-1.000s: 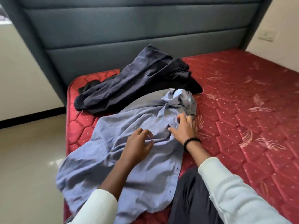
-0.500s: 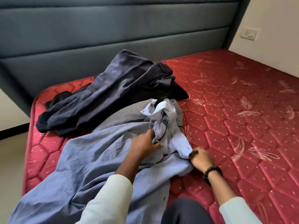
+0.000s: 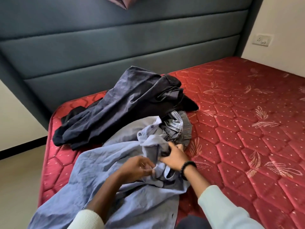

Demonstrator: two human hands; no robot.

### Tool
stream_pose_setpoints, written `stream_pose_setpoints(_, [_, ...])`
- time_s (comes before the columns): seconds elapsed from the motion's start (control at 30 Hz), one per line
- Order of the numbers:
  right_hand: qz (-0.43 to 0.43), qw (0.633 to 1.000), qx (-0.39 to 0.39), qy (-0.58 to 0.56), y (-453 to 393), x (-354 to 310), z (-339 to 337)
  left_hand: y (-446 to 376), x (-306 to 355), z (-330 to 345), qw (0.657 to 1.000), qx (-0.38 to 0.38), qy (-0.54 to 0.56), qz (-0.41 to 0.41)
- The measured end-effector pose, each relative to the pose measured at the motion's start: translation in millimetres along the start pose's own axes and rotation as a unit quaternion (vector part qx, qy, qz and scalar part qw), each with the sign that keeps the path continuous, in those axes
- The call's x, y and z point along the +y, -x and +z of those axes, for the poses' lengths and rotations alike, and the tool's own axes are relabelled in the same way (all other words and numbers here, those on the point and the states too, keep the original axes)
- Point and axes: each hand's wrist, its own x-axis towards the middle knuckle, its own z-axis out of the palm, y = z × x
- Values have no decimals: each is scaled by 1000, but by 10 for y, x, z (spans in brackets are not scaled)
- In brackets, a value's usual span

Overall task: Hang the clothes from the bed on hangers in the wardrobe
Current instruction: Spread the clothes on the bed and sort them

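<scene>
We observe a bed [image 3: 239,113] with a red quilted mattress, set against a grey-blue padded headboard [image 3: 115,43]. A cream wall carries a socket plate [image 3: 262,40] at upper right; pale floor [image 3: 18,179] lies to the left. On the mattress we note a dark garment pile [image 3: 118,104], grey jeans [image 3: 179,128] just beside it, and a light blue shirt [image 3: 99,171] spread toward the near edge. The left hand [image 3: 137,167] has its grip closed, fingers curled, pinching bunched shirt cloth. The right hand [image 3: 175,156], with a black bead bracelet [image 3: 187,166] at the wrist, curls its fingers around the shirt's gathered upper part.
</scene>
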Motion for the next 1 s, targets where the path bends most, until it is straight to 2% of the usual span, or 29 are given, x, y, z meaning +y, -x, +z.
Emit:
stream_pose_setpoints(0.07, [-7, 998, 44, 49, 37, -130, 122, 140, -185, -51, 989, 149, 11, -4])
stream_pose_setpoints(0.1, [-21, 997, 58, 41, 81, -220, 173, 243, -257, -85, 982, 186, 30, -13])
stream_pose_setpoints(0.27, [-144, 987, 64, -23, 248, -706, 434, 517, -405, 46, 975, 172, 137, 19])
stream_pose_setpoints(0.33, [-194, 980, 30, -22, 350, -964, 557, 514, -467, 70, 962, 209, 175, 28])
stream_pose_setpoints(0.4, [-200, 980, -16, -11, 443, -1193, 654, 551, -527, 48, 944, 258, 199, 49])
stream_pose_setpoints(0.53, [-221, 971, -89, 9, 523, -1478, 774, 887, -539, -204, 913, 331, 237, 24])
stream_pose_setpoints(0.6, [-250, 960, -124, 21, 512, -1563, 786, 1039, -619, -367, 911, 356, 210, 6])
stream_pose_setpoints(0.67, [-266, 955, -128, 18, 466, -1658, 781, 1140, -756, -523, 908, 381, 172, -14])
stream_pose_setpoints(0.77, [-297, 954, -27, 28, 254, -1822, 670, 1225, -1041, -753, 903, 385, 176, -76])
stream_pose_setpoints(0.83, [-320, 942, 55, 83, 36, -1925, 539, 1250, -1274, -909, 889, 407, 182, -101])
stream_pose_setpoints(0.93, [-337, 894, 125, 266, -331, -2085, 376, 1093, -1516, -1216, 855, 475, 186, -93])
stream_pose_setpoints(1.0, [-325, 844, 148, 399, -658, -2242, 328, 810, -1477, -1487, 857, 490, 145, -67])
